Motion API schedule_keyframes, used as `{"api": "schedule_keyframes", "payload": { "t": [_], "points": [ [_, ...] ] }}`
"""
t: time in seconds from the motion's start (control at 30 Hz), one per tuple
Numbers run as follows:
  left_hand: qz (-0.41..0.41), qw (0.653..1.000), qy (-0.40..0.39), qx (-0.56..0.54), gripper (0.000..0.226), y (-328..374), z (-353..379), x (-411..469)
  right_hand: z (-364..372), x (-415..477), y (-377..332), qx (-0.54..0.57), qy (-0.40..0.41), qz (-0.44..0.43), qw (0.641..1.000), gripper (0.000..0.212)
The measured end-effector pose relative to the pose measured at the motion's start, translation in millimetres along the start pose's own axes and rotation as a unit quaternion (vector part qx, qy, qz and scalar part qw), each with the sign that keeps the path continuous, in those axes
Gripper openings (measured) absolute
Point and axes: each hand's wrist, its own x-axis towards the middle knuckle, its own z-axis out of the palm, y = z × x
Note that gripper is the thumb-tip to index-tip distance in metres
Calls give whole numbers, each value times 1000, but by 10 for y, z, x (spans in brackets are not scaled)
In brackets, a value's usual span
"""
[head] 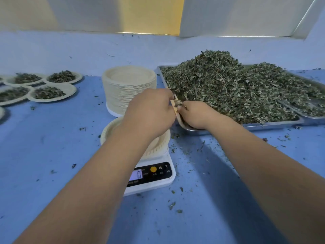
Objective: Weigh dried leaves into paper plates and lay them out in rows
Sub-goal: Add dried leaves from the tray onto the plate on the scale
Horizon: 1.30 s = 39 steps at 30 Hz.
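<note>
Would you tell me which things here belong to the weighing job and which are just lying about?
Job: dried leaves, tray, scale, empty plate on it, plate stack, filled plates, thin tan piece, left hand, right hand.
Lying about: loose crumbs on the table, white boards behind.

Only the person's arms and hands show. The left forearm [98, 182] and the right forearm [263, 164] are bare all the way from the near edge of the view to the wrists. The left hand [149, 113] and the right hand [193, 115] are bare too, seen from the back, with rounded knuckles and fingers largely hidden. The wide lens makes each forearm look broad near the camera and narrow at the wrist.
</note>
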Motion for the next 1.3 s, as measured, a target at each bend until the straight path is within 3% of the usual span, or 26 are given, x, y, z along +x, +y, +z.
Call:
{"api": "schedule_keyframes", "payload": {
  "t": [0.1,0.2,0.23,0.4,0.5,0.67,0.9,1.03,1.13,1.3],
  "points": [
    [-42,992,66,-95,42,-219,-133,-223,-41,-57,14,-4,71,14,997,30],
    [-101,964,134,-207,43,-451,-219,-452,-113,-110,21,25,209,14,977,29],
    [-118,954,150,-233,42,-537,-233,-539,-139,-105,24,42,220,18,974,27],
    [-182,906,244,-293,42,-957,-217,-982,-84,-75,-99,-4,-22,38,999,20],
    [-229,872,256,-348,36,-1104,-187,-1018,-64,-92,-126,-24,16,28,999,21],
    [-296,846,228,-379,31,-1208,-31,-1026,-131,-156,-84,40,191,39,980,18],
    [-340,763,227,-500,28,-1189,57,-983,-116,-264,-51,61,234,26,970,23],
    [-322,752,253,-516,31,-1178,41,-987,-132,-269,-45,73,231,37,969,21],
    [-296,760,288,-501,36,-1178,12,-1009,-148,-254,-28,70,184,44,980,25],
    [-295,770,264,-500,33,-1157,21,-1019,-153,-267,-18,81,207,36,974,26]
  ]
}}
